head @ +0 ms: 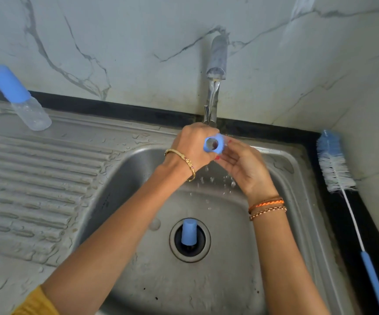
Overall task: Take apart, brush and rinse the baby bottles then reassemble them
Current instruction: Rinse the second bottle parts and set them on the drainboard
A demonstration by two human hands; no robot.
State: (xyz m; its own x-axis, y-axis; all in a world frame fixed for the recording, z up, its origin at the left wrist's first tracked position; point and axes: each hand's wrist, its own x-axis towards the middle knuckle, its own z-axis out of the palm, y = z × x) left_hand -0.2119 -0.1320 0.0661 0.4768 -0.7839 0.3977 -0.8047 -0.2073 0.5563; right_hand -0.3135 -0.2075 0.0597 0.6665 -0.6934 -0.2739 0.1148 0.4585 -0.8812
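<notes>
My left hand [195, 144] grips a blue bottle collar ring [213, 144] under the running tap [215, 62], its opening turned toward me. My right hand [245, 164] is beside it, fingers relaxed and touching the ring's far side, where something clear may lie; I cannot tell what. Water drips from both hands into the sink [138, 280]. A blue bottle cap [189, 233] stands upright in the drain. An assembled baby bottle [18, 98] with a blue cap stands on the drainboard at the far left. The bottle brush [343, 185] lies on the black counter at the right.
The steel drainboard [36, 178] with ridges and water drops spreads to the left. A marble wall rises behind the tap and on the right. A black counter edge [116, 108] runs along the back of the sink.
</notes>
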